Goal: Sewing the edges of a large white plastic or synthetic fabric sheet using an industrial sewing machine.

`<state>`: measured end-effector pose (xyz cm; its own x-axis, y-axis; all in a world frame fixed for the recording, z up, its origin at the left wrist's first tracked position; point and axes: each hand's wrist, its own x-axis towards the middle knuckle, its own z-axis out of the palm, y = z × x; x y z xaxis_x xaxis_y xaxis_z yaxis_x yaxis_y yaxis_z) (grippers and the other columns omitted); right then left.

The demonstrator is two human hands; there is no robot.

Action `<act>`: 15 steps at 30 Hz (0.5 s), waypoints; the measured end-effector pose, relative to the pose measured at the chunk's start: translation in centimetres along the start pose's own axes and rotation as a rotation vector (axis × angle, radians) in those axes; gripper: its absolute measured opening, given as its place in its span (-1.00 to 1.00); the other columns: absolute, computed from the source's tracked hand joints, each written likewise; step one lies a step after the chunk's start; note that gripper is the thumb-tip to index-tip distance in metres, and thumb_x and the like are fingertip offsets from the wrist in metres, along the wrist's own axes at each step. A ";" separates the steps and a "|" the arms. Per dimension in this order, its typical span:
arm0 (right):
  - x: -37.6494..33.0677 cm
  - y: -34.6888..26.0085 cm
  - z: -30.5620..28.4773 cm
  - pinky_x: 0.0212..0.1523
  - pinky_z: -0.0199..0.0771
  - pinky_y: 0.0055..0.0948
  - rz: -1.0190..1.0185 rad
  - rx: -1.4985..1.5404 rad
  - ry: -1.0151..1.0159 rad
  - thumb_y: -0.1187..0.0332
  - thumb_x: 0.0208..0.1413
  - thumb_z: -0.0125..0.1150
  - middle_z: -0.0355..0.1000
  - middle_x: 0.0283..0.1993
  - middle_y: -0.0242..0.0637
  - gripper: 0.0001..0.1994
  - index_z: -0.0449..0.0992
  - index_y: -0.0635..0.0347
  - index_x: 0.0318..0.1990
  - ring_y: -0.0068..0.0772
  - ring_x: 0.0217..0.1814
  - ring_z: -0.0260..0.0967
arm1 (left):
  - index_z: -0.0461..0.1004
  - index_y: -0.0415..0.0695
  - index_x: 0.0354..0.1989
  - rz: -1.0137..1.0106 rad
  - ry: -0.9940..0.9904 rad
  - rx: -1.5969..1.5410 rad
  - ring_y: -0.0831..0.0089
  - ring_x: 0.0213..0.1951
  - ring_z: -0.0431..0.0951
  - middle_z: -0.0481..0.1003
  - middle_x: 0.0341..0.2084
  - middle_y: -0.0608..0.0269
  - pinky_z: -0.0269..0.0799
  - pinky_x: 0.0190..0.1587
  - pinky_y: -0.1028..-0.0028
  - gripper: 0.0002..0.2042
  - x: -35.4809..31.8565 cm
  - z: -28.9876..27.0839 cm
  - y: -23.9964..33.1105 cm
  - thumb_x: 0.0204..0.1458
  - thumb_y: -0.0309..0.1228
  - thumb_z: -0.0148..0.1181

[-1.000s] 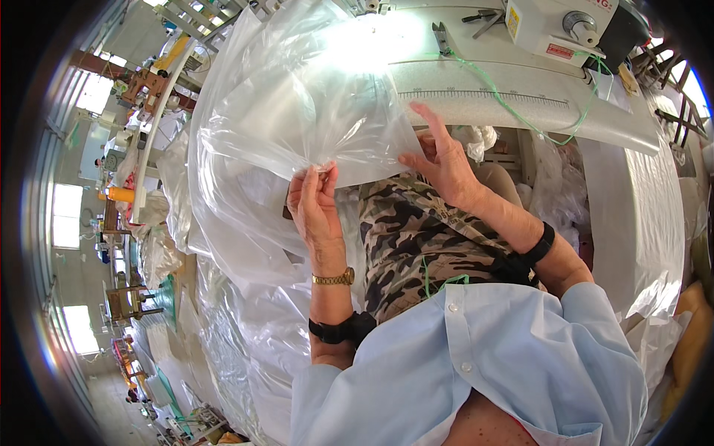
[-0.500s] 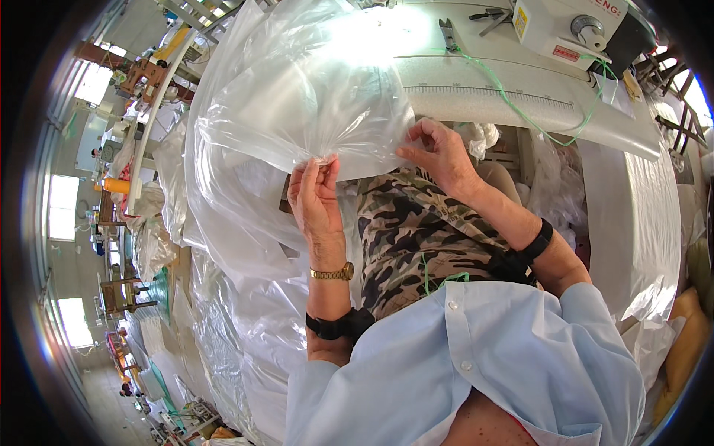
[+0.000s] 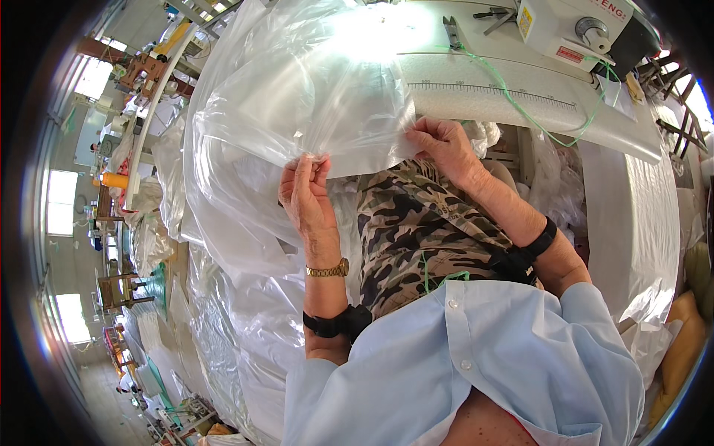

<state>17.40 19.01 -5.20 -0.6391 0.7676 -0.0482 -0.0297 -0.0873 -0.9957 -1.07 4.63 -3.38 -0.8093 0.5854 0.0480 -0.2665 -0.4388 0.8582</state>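
A big sheet of clear plastic film (image 3: 260, 111) spreads over the table edge and hangs down on the left. My left hand (image 3: 306, 197) pinches its near edge between thumb and fingers, and creases fan out from that grip. Farther right, my right hand (image 3: 446, 149) has thumb and fingertips closed on the same edge near its right corner. Between the two hands the edge runs fairly straight above my lap. Whether the film is one layer or more, I cannot tell.
A white sewing machine (image 3: 573, 30) stands at the far right of the table (image 3: 476, 82), which has a printed ruler along its front. Thread snips (image 3: 451, 33) lie beside green thread (image 3: 506, 93). More film (image 3: 245, 334) is heaped at my left; a white stack (image 3: 632, 223) stands right.
My right hand has closed on the film's edge, where its fingers were apart before. My left hand has shifted slightly left, and the edge between them is straighter.
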 end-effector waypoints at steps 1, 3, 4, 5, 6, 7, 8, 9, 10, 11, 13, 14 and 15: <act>0.1 0.0 -0.1 -0.32 0.49 -0.63 0.000 0.017 -0.007 0.36 0.28 0.17 0.46 -0.37 -0.42 -0.82 0.55 0.34 -0.18 -0.68 -0.40 0.35 | 0.47 -0.23 -0.30 -0.001 0.005 0.005 0.41 -0.27 0.62 0.57 -0.38 0.17 0.57 -0.10 0.47 -0.94 0.0 0.0 0.0 0.15 -0.52 0.20; 0.1 0.1 -0.2 -0.26 0.52 -0.62 0.007 0.045 -0.026 0.34 0.29 0.17 0.47 -0.32 -0.42 -0.81 0.55 0.33 -0.17 -0.68 -0.34 0.38 | 0.47 -0.23 -0.30 0.002 0.015 0.010 0.42 -0.28 0.61 0.57 -0.38 0.18 0.56 -0.13 0.49 -0.94 0.1 -0.1 0.0 0.14 -0.52 0.21; 0.1 0.2 -0.3 -0.21 0.53 -0.60 0.015 0.056 -0.038 0.30 0.29 0.17 0.48 -0.29 -0.42 -0.78 0.55 0.32 -0.15 -0.67 -0.28 0.40 | 0.47 -0.22 -0.30 0.004 0.020 0.009 0.42 -0.29 0.61 0.57 -0.38 0.19 0.55 -0.14 0.50 -0.94 0.1 -0.1 0.0 0.14 -0.52 0.22; 0.1 0.3 -0.4 -0.15 0.54 -0.59 0.023 0.067 -0.049 0.27 0.30 0.18 0.49 -0.25 -0.42 -0.76 0.54 0.31 -0.14 -0.67 -0.22 0.42 | 0.47 -0.22 -0.30 0.004 0.029 0.008 0.43 -0.30 0.60 0.57 -0.39 0.20 0.54 -0.16 0.50 -0.93 0.1 -0.1 0.0 0.14 -0.52 0.23; 0.1 0.3 -0.4 -0.16 0.54 -0.59 0.014 0.075 -0.046 0.28 0.29 0.18 0.49 -0.25 -0.42 -0.77 0.54 0.31 -0.14 -0.66 -0.23 0.42 | 0.47 -0.21 -0.31 0.010 0.027 0.005 0.44 -0.31 0.60 0.56 -0.39 0.21 0.54 -0.16 0.51 -0.93 0.1 -0.1 0.0 0.13 -0.52 0.24; 0.1 0.4 -0.4 -0.16 0.54 -0.59 0.006 0.084 -0.041 0.30 0.29 0.19 0.48 -0.25 -0.42 -0.78 0.53 0.31 -0.15 -0.66 -0.23 0.43 | 0.47 -0.21 -0.31 0.012 0.030 0.003 0.45 -0.31 0.59 0.56 -0.40 0.22 0.53 -0.17 0.51 -0.92 0.1 -0.1 0.0 0.12 -0.52 0.25; 0.1 0.5 -0.5 -0.16 0.54 -0.59 -0.003 0.092 -0.036 0.31 0.28 0.19 0.48 -0.26 -0.42 -0.79 0.53 0.32 -0.15 -0.65 -0.24 0.43 | 0.47 -0.21 -0.32 0.015 0.032 0.000 0.46 -0.32 0.58 0.56 -0.40 0.23 0.53 -0.17 0.52 -0.92 0.1 -0.1 0.0 0.12 -0.52 0.26; 0.1 0.5 -0.5 -0.20 0.53 -0.59 -0.010 0.098 -0.014 0.35 0.27 0.19 0.47 -0.30 -0.41 -0.82 0.52 0.33 -0.18 -0.65 -0.27 0.41 | 0.47 -0.20 -0.33 0.012 0.031 0.009 0.47 -0.33 0.58 0.55 -0.41 0.24 0.53 -0.17 0.52 -0.91 0.1 -0.1 0.0 0.11 -0.52 0.27; 0.1 0.6 -0.4 -0.24 0.52 -0.59 -0.018 0.104 0.006 0.39 0.25 0.19 0.46 -0.34 -0.40 -0.84 0.52 0.34 -0.21 -0.65 -0.30 0.40 | 0.47 -0.20 -0.33 0.011 0.031 0.019 0.47 -0.33 0.58 0.55 -0.42 0.25 0.53 -0.18 0.52 -0.91 0.1 -0.2 -0.1 0.10 -0.52 0.28; 0.1 0.6 -0.4 -0.28 0.51 -0.59 -0.034 0.117 0.006 0.43 0.23 0.18 0.45 -0.38 -0.40 -0.87 0.52 0.36 -0.24 -0.65 -0.34 0.39 | 0.47 -0.19 -0.34 0.022 0.011 0.020 0.48 -0.34 0.57 0.54 -0.42 0.26 0.53 -0.18 0.53 -0.90 0.1 -0.2 -0.1 0.10 -0.52 0.29; 0.1 0.5 -0.3 -0.29 0.47 -0.58 -0.020 0.054 0.024 0.46 0.19 0.19 0.44 -0.39 -0.42 -0.90 0.51 0.34 -0.25 -0.65 -0.35 0.36 | 0.47 -0.19 -0.34 0.024 0.046 0.059 0.49 -0.34 0.57 0.54 -0.43 0.27 0.53 -0.18 0.53 -0.89 0.1 -0.3 -0.2 0.09 -0.52 0.30; 0.2 0.4 -0.3 -0.29 0.45 -0.58 -0.008 0.012 0.055 0.48 0.18 0.19 0.44 -0.39 -0.43 -0.91 0.51 0.34 -0.25 -0.65 -0.35 0.35 | 0.47 -0.19 -0.33 0.029 0.047 0.072 0.50 -0.34 0.57 0.54 -0.43 0.27 0.54 -0.18 0.54 -0.89 0.1 -0.4 -0.2 0.08 -0.52 0.31; 0.2 0.3 -0.3 -0.29 0.44 -0.57 -0.040 0.004 0.041 0.48 0.16 0.20 0.44 -0.39 -0.43 -0.91 0.51 0.33 -0.26 -0.65 -0.36 0.34 | 0.47 -0.19 -0.32 0.032 0.054 0.103 0.50 -0.35 0.57 0.53 -0.44 0.28 0.52 -0.21 0.55 -0.88 0.0 -0.4 -0.2 0.08 -0.51 0.32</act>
<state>17.55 19.32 -5.58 -0.6054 0.7959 -0.0114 -0.0580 -0.0584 -0.9966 -1.20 4.49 -3.75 -0.8444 0.5332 0.0509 -0.1871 -0.3827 0.9047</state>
